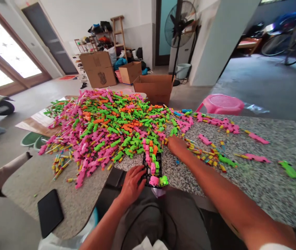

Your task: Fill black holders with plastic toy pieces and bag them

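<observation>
My left hand (133, 180) lies at the left edge of a black lattice tray (145, 170), fingers stretched out and touching it. Pink and green animal-shaped toy pieces (153, 169) stand in rows on the tray, with orange ones near its far end. My right hand (177, 146) is at the near right edge of a big heap of pink, green and orange toy pieces (116, 121). Its fingers are curled closed and face away, so what they hold is hidden. Yellow-and-red sticks (207, 156) lie just right of that hand.
Scattered pink pieces (257, 138) lie along the speckled stone tabletop (254, 177) on the right. A black phone (50, 212) rests at the left front. Beyond the table stand an open cardboard box (154, 86), a pink stool (222, 104) and a fan (180, 24).
</observation>
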`<state>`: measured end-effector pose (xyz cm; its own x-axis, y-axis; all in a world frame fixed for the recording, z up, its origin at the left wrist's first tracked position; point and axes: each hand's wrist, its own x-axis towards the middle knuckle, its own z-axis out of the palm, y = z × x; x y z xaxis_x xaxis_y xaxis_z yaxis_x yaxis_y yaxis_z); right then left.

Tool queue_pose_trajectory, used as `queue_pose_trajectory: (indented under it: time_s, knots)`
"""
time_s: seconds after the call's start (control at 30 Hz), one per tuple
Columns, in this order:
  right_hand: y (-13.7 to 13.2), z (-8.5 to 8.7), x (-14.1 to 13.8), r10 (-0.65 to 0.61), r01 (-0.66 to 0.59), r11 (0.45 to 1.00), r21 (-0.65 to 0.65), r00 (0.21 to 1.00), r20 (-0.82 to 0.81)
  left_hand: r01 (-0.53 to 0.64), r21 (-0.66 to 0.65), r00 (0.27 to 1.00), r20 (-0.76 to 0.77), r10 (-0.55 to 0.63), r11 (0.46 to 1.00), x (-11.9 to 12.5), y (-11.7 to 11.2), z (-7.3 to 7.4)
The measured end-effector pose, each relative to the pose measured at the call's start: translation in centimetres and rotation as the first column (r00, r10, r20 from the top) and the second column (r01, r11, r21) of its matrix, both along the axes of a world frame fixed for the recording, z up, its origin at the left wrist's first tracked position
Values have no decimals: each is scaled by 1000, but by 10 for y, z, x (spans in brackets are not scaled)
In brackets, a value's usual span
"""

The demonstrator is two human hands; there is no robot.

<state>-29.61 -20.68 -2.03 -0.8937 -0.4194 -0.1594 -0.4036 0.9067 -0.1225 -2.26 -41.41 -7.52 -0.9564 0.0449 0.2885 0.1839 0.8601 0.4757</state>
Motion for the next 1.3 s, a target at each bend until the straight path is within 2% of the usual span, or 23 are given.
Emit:
queue_pose_trajectory:
  time_s: [0.07,0.13,0.2,0.27,0.33,0.43,0.5,0.57,0.67,0.73,0.83,0.9,0.97,1.0,1.07,1.13,1.23,1.3]
  knots:
    - [-4,16,-3,-4,4,999,47,1000,16,-5,10,1000,-9,5,1000,1,0,-1]
    - [-23,32,-10,28,-27,999,26,999,-44,-10,18,1000,-23,10,1000,1,0,-2]
    - [-54,45,-19,112,-116,993,-31,986,-127,-13,23,999,-33,14,1000,1,1,-4]
    - [-93,50,-29,223,-238,969,-61,957,-184,-15,33,999,-44,17,999,2,1,-4]
    - [-133,48,-39,324,-344,937,-61,922,-211,-20,47,998,-53,23,999,3,2,-3]
    - [-179,36,-52,402,-416,909,-29,893,-204,-25,65,999,-45,28,998,4,3,0]
    - [-196,28,-61,413,-422,907,-12,893,-181,-27,82,999,-33,30,996,4,3,2]
    - [-200,23,-68,402,-410,912,-15,900,-168,-25,104,999,-26,28,994,4,3,2]
    - [-184,28,-73,329,-348,932,-105,931,-161,-2,154,1000,-16,4,988,4,1,-2]
    - [-160,43,-67,273,-293,924,-244,955,-116,9,240,1000,-19,-4,971,3,-4,-2]
    - [-113,78,-44,291,-258,833,-490,957,-8,-48,442,994,-70,88,896,-4,-20,12]
    - [-81,104,-19,338,-247,755,-608,940,38,-107,529,971,-127,203,842,-14,-32,36]
    - [-53,126,9,374,-215,686,-695,924,84,-145,532,945,-176,277,834,-25,-40,70]
    - [-41,136,23,392,-193,651,-734,914,108,-149,515,937,-199,286,844,-29,-41,88]
    - [-21,151,50,431,-145,586,-798,889,154,-129,416,946,-222,238,900,-34,-37,122]
    - [-7,161,73,465,-101,531,-841,864,190,-98,287,950,-257,175,953,-32,-26,148]
    - [9,167,102,505,35,430,-902,819,272,-41,199,943,-315,104,979,-20,-5,165]
    - [14,161,120,524,194,288,-938,788,324,-31,229,940,-323,106,973,-10,8,168]
